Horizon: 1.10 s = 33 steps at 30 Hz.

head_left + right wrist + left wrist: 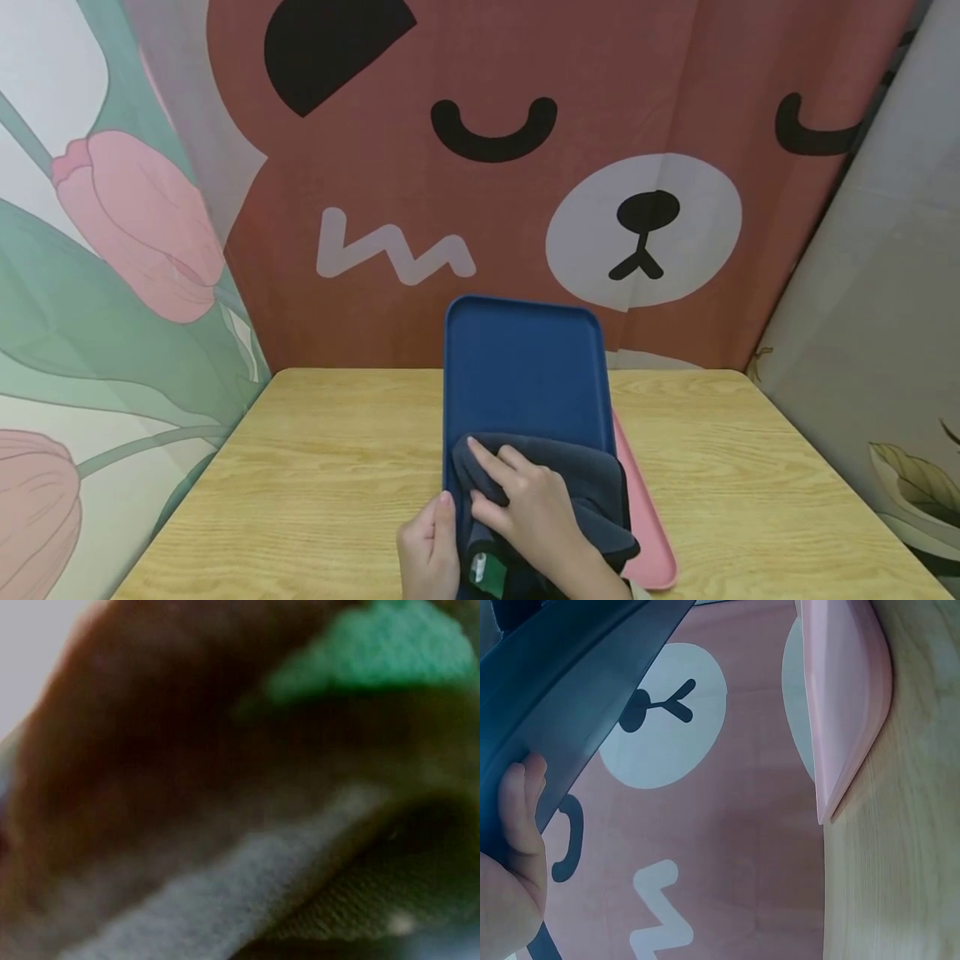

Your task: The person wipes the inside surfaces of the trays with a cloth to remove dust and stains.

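Observation:
A blue rectangular tray point(525, 367) is raised at a tilt over the table. My left hand point(427, 542) grips its left edge, thumb along the front; in the left wrist view, fingertips point(534, 776) lie against its other face. A dark grey cloth point(588, 475) with a black border and a green label point(491, 575) covers the tray's lower part. On top of the cloth, my right hand point(536, 508) presses with index finger and thumb stretched out. The right wrist view is blurred, filled with cloth folds point(217, 892) and a green patch.
A pink tray point(648, 533) lies on the wood-grain table point(322, 483), partly hidden behind the blue tray and to its right. A curtain with a brown bear print point(510, 225) hangs behind the table, with more printed fabric at both sides.

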Each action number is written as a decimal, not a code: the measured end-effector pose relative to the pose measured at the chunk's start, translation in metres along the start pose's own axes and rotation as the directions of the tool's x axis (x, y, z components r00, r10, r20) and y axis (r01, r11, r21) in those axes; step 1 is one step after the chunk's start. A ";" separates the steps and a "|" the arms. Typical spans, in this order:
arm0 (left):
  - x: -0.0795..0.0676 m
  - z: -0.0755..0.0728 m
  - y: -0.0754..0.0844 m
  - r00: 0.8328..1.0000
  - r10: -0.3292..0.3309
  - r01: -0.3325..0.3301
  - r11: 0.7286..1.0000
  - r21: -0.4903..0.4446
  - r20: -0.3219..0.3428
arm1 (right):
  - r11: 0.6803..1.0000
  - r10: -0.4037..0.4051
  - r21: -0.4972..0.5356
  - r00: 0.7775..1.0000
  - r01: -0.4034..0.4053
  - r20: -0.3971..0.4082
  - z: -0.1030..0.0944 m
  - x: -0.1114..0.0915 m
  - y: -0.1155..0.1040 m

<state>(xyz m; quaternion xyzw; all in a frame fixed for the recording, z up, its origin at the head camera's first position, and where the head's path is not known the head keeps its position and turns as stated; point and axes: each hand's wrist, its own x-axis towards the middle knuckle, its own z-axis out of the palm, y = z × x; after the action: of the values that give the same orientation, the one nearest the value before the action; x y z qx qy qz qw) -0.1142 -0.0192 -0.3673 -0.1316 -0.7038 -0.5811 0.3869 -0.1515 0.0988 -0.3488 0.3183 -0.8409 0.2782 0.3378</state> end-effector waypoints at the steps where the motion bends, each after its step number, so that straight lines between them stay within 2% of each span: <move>1: 0.000 0.000 0.000 1.000 0.002 -0.002 1.000 0.002 -0.001 | 1.000 0.003 0.000 1.000 -0.003 0.002 0.000 0.000 0.001; 9: 0.000 -0.001 -0.003 0.999 0.012 -0.011 1.000 0.028 -0.031 | 0.999 0.044 -0.007 0.999 -0.044 0.008 0.000 -0.001 0.006; 14: -0.001 -0.001 -0.006 0.998 -0.063 0.064 0.997 0.042 -0.018 | 0.999 0.052 -0.003 0.999 -0.052 -0.015 -0.001 -0.001 0.009; 16: -0.001 -0.002 -0.005 0.998 -0.068 0.069 0.997 0.033 -0.013 | 0.999 0.053 -0.006 0.998 -0.054 -0.024 -0.001 -0.002 0.011; 22: 0.002 -0.002 0.000 0.999 0.025 -0.025 1.000 0.014 -0.030 | 0.996 0.083 -0.027 0.996 -0.084 -0.030 -0.002 -0.004 0.018; 29: 0.003 -0.003 0.002 1.000 0.009 -0.009 1.000 0.011 -0.027 | 0.987 0.143 -0.067 0.989 -0.144 -0.032 -0.004 -0.007 0.026; 33: 0.003 -0.004 0.000 0.997 0.065 -0.065 0.998 0.021 -0.036 | 0.978 0.194 -0.080 0.981 -0.195 -0.014 -0.007 -0.008 0.028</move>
<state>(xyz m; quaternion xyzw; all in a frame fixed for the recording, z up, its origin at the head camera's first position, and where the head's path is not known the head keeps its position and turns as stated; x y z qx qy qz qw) -0.1146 -0.0239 -0.3648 -0.1398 -0.6975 -0.5637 0.4198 -0.1647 0.1246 -0.3577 0.2198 -0.8776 0.2765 0.3241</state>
